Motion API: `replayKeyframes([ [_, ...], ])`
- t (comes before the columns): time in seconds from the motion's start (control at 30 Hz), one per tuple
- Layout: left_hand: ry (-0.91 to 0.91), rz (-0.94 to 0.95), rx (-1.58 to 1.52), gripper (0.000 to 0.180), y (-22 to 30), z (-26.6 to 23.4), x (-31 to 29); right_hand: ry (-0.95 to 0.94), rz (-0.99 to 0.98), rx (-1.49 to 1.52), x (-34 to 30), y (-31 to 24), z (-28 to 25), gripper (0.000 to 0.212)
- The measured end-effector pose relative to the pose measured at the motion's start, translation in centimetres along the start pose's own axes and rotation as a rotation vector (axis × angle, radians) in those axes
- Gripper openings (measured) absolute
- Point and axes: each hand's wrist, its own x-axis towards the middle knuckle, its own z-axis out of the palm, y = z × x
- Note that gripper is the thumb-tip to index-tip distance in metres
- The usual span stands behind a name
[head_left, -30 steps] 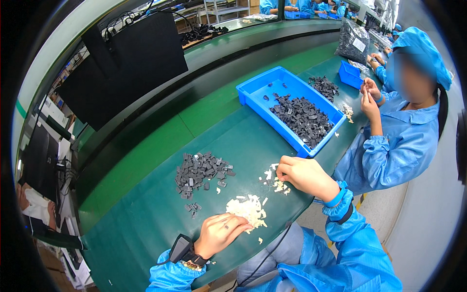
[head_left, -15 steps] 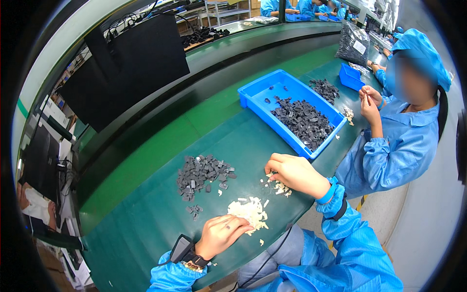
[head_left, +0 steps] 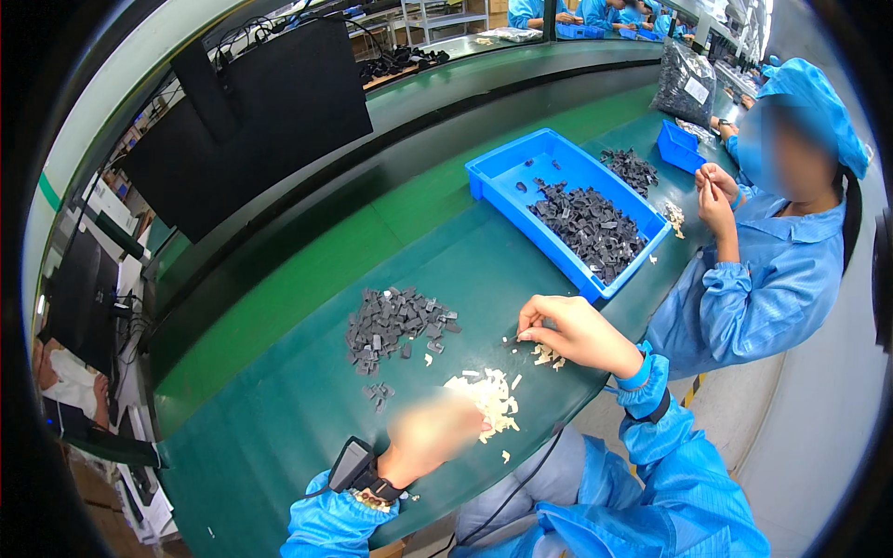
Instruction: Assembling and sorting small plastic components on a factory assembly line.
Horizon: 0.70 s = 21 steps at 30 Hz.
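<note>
My left hand [head_left: 433, 433], its fingers smeared, lies over the left edge of a heap of small cream-coloured strips [head_left: 489, 398]. My right hand [head_left: 584, 335] is bent down at the table, thumb and forefinger pinched together. Whatever sits between those fingertips is too small to make out. Beneath and beside that hand lie a few more cream scraps [head_left: 547, 354] and tiny pale bits. Left of the cream heap spreads a pile of small dark grey plastic pieces [head_left: 395, 321], with a little cluster of similar pieces [head_left: 379, 394] nearer my left hand.
A blue tray [head_left: 517, 216] of dark pieces stands beyond my right hand. To the right, a co-worker [head_left: 777, 251] in blue works with both hands raised, near a small blue bin [head_left: 679, 147] and a grey bag [head_left: 686, 86]. A black monitor [head_left: 279, 121] hangs at the left.
The whole view has shifted slightly to the right. My right hand's fingers have drawn together into a pinch. My left hand stays by the cream heap and is now smeared.
</note>
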Motion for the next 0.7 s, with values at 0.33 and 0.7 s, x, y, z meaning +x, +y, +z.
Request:
replayKeyframes([
  [0.33, 0.217, -0.336, -0.326, 0.026, -0.7, 0.0, -0.2, 0.217, 0.303, 1.038, -2.4, -4.4, 8.7, 0.023],
  [0.7, 0.233, -0.387, -0.318, 0.013, -0.3, -0.2, 0.7, 0.48, 0.215, 0.513, -2.4, -3.8, 8.6, 0.01],
])
